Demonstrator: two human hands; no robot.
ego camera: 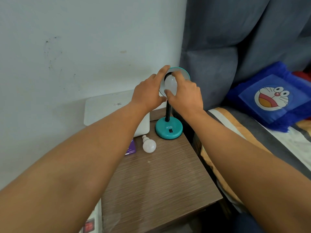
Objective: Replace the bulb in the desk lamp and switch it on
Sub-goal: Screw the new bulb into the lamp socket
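A teal desk lamp stands at the back of a brown wooden bedside table [151, 182], with a round base [168, 130], a black switch on that base, and a black flexible neck. Its shade [184, 74] faces me. My left hand [148, 91] grips the shade's left rim. My right hand [186, 95] has its fingers closed around a white bulb [170, 84] that sits at the black socket inside the shade. A second white bulb [149, 145] lies loose on the table, left of the base. The lamp is not lit.
A white flat device [107, 108] leans against the wall behind the table. A purple card [131, 148] lies beside the loose bulb. A bed with a grey headboard [235, 47] and a blue cartoon cushion [272, 98] borders the table's right side.
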